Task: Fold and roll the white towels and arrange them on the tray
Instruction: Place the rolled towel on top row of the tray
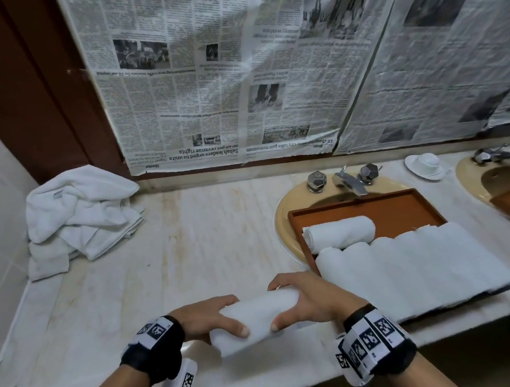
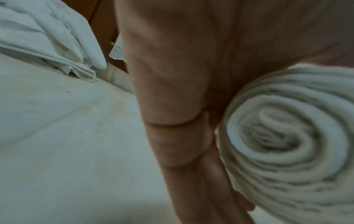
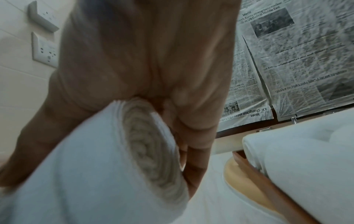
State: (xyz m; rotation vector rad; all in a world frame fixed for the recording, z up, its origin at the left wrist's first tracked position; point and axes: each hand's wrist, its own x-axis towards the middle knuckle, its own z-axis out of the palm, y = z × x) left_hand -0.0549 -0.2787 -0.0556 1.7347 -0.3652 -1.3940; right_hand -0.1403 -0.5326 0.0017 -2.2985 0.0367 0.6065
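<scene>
Both hands, left [image 1: 207, 314] and right [image 1: 306, 298], curl round the roll [image 1: 253, 318] just above the desk [image 1: 183, 233]. Keep even end pressure so the spiral stays tight; set it beside the rolls on the tray [image 1: 399, 207].

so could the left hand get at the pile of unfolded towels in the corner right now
Probably not yet: the left hand grips the rolled towel together with the right hand. The counter toward the towel pile looks clear.
</scene>
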